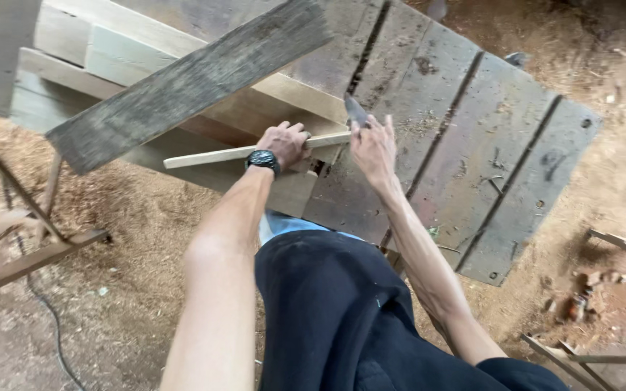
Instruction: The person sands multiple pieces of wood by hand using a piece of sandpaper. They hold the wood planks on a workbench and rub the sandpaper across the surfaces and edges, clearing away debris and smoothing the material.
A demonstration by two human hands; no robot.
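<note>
Currently left hand point(285, 143) clamps thin wood strip point(255, 151) on table point(487, 145); right hand point(372, 145) fingers grip dark blade point(356, 111). Keep strip pinned flat, cut away from fingers.

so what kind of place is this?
Most likely a rough woodworking shop or sawmill shed. Sawdust covers the dirt floor, a worn plank workbench carries stacked timber, and the left hand holds a thin wooden strip there.

We see our left hand point(286, 143), a dark watch point(263, 159) on its wrist, gripping a thin pale wooden strip point(219, 154) on the worn plank workbench point(487, 145). Our right hand point(373, 148) presses the strip's end beside a dark blade point(356, 111). Sawdust point(132, 217) covers the floor.
</note>
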